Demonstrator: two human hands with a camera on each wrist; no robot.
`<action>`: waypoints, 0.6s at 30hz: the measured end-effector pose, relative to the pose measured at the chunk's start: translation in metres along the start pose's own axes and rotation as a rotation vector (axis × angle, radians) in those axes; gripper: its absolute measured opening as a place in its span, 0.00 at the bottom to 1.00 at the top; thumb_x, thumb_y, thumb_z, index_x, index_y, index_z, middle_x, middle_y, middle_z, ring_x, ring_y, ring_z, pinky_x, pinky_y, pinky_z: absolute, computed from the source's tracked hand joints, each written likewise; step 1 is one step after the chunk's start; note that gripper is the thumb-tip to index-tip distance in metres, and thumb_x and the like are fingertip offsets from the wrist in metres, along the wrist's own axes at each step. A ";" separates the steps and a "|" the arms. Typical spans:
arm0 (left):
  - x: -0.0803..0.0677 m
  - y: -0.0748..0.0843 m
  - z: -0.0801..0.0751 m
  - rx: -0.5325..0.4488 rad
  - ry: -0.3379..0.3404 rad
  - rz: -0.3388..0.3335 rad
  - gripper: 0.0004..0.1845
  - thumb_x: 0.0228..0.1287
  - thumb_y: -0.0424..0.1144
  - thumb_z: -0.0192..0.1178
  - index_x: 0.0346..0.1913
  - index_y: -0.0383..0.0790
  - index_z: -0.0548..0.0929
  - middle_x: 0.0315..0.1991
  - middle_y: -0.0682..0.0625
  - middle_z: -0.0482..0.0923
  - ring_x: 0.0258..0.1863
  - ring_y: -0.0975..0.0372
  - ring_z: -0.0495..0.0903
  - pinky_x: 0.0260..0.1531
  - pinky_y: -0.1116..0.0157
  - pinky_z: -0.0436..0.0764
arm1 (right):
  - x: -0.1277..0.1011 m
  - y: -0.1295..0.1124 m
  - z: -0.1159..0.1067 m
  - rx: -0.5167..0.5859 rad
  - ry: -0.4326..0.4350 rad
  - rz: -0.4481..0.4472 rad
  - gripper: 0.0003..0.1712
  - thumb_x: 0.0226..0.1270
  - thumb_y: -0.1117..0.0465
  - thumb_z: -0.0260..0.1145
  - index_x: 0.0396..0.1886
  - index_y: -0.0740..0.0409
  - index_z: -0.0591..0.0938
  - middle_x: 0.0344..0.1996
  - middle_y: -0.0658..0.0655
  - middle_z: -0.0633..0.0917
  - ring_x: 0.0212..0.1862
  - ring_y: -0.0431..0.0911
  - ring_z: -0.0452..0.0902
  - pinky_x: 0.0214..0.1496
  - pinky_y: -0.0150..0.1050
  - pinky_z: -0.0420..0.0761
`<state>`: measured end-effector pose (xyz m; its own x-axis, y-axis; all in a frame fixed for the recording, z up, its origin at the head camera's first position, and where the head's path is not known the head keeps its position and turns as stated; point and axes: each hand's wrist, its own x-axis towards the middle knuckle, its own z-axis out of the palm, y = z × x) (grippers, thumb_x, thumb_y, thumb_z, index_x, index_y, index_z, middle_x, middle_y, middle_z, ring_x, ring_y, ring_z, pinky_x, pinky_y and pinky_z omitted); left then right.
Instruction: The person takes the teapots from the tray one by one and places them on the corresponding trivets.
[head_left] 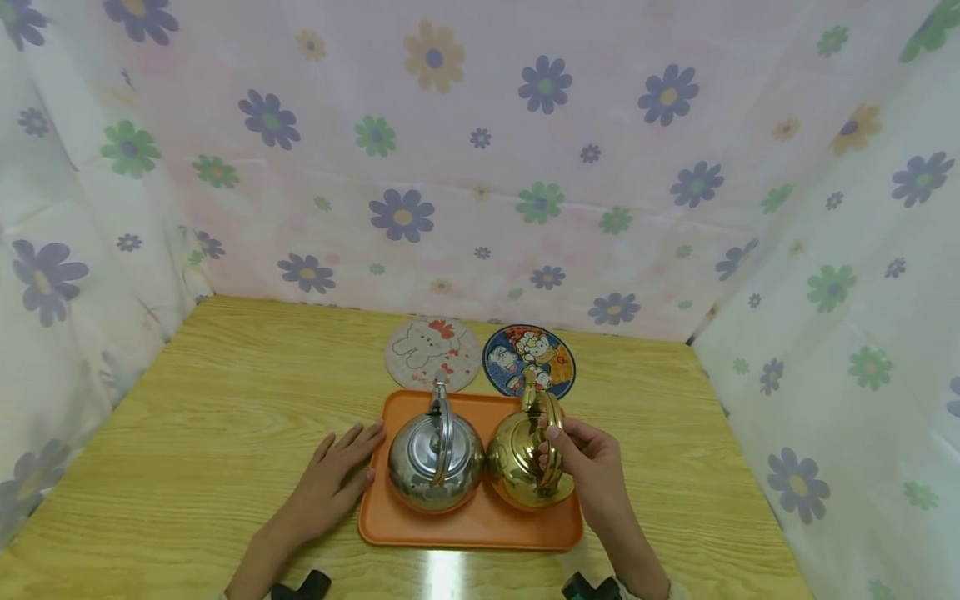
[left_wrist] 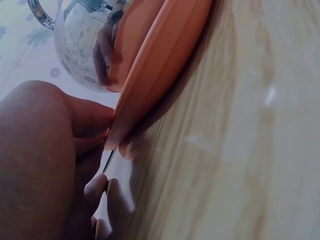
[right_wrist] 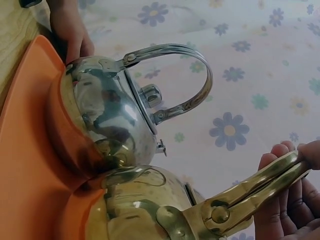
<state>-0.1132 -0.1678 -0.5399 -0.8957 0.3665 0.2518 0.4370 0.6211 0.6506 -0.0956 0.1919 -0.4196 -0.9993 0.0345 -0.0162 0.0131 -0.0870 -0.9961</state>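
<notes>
An orange tray lies on the wooden table and carries a silver kettle on the left and a gold kettle on the right, side by side. My right hand grips the gold kettle's raised handle; the silver kettle stands beside it. My left hand lies flat on the table with straight fingers against the tray's left edge, next to the silver kettle.
Two round cartoon coasters lie behind the tray: a pale one and a blue one. Flowered cloth walls the table on three sides. Bare wood spreads to the left and right of the tray.
</notes>
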 end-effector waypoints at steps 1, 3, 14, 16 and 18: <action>0.000 0.000 0.000 0.001 0.004 0.001 0.27 0.75 0.42 0.58 0.74 0.39 0.72 0.75 0.45 0.67 0.76 0.39 0.60 0.74 0.39 0.45 | 0.000 0.000 0.001 -0.001 0.010 -0.003 0.16 0.75 0.68 0.62 0.48 0.83 0.80 0.26 0.50 0.87 0.27 0.39 0.84 0.34 0.34 0.87; 0.000 -0.001 0.001 0.008 0.013 0.006 0.27 0.75 0.41 0.58 0.73 0.39 0.73 0.75 0.45 0.68 0.75 0.38 0.60 0.74 0.40 0.46 | 0.001 0.001 0.002 -0.009 0.028 -0.009 0.15 0.74 0.68 0.62 0.47 0.82 0.80 0.26 0.50 0.87 0.27 0.39 0.84 0.33 0.34 0.87; 0.001 0.000 0.002 0.017 0.036 0.023 0.26 0.75 0.40 0.58 0.72 0.39 0.74 0.74 0.45 0.69 0.74 0.38 0.62 0.74 0.40 0.47 | 0.010 0.004 0.007 -0.010 0.078 -0.026 0.18 0.74 0.66 0.64 0.50 0.83 0.80 0.29 0.54 0.88 0.27 0.39 0.83 0.33 0.33 0.86; 0.001 0.000 0.002 0.014 0.036 0.023 0.26 0.75 0.40 0.58 0.72 0.39 0.74 0.74 0.45 0.69 0.74 0.38 0.62 0.74 0.40 0.47 | 0.013 0.006 0.007 -0.008 0.084 -0.037 0.19 0.74 0.66 0.64 0.51 0.83 0.80 0.26 0.52 0.87 0.27 0.40 0.83 0.33 0.33 0.86; 0.001 -0.001 0.003 0.015 0.039 0.025 0.26 0.75 0.40 0.58 0.72 0.39 0.74 0.74 0.45 0.69 0.74 0.38 0.62 0.74 0.40 0.47 | 0.016 0.007 0.008 -0.001 0.084 -0.051 0.19 0.74 0.66 0.64 0.51 0.83 0.80 0.26 0.53 0.87 0.26 0.40 0.83 0.33 0.34 0.86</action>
<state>-0.1140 -0.1660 -0.5421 -0.8868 0.3547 0.2961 0.4603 0.6223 0.6332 -0.1120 0.1840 -0.4264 -0.9921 0.1225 0.0279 -0.0381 -0.0821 -0.9959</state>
